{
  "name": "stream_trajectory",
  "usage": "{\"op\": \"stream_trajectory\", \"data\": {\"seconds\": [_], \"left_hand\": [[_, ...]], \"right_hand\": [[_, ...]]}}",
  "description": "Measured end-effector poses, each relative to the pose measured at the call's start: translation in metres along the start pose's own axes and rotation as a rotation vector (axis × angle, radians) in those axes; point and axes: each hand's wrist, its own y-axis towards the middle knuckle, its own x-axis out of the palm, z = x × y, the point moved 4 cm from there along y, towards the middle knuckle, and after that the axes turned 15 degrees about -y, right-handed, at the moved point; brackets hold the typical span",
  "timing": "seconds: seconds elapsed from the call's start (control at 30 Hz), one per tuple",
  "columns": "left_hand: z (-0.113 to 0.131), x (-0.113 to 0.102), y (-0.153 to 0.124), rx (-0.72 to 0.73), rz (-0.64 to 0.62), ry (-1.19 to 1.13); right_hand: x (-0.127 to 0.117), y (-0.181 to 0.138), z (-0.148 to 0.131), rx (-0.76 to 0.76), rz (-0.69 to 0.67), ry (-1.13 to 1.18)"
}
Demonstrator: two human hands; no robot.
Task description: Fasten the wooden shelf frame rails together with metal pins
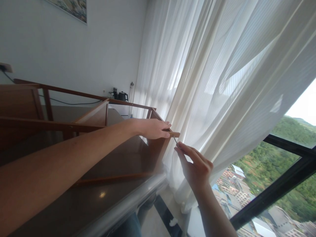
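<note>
A brown wooden rack (93,115) made of rails and panels stands on a dark glossy table (106,194). My left hand (154,128) lies closed over the end of the rack's upper rail, near its right corner. My right hand (196,164) pinches a thin metal tool (175,141) between thumb and fingers. The tool's tip points at the end of the rail just under my left hand.
White sheer curtains (222,82) hang close behind the rack's right end. A black-framed window (283,184) shows buildings and green hills far below. A black kettle (122,96) sits on a far surface by the white wall. The table's edge (138,197) is wrapped in clear film.
</note>
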Motion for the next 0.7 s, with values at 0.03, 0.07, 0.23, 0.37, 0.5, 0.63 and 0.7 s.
{"op": "stream_trajectory", "data": {"seconds": [0.03, 0.07, 0.23, 0.37, 0.5, 0.63, 0.7], "left_hand": [[0.0006, -0.0001, -0.0002, 0.000, 0.000, -0.002], [0.0011, -0.0002, -0.0004, -0.001, 0.000, -0.005], [0.0032, -0.0003, -0.0011, -0.006, 0.000, -0.018], [0.0035, -0.0003, -0.0009, -0.004, -0.005, -0.011], [0.0022, -0.0004, -0.0005, -0.006, -0.006, -0.012], [0.0000, -0.0001, 0.0006, -0.007, -0.009, -0.012], [-0.0008, 0.0000, 0.0010, -0.010, -0.005, -0.011]], "right_hand": [[-0.0009, 0.0015, -0.0001, -0.007, 0.000, -0.005], [-0.0018, 0.0032, 0.0000, -0.003, 0.002, -0.007], [-0.0040, 0.0108, 0.0023, 0.104, 0.017, 0.019], [-0.0017, 0.0108, 0.0038, 0.177, -0.022, 0.065], [-0.0007, 0.0081, 0.0034, 0.185, -0.043, 0.070], [-0.0012, 0.0057, 0.0029, 0.159, -0.012, 0.039], [-0.0017, 0.0047, 0.0025, 0.148, -0.014, 0.015]]}}
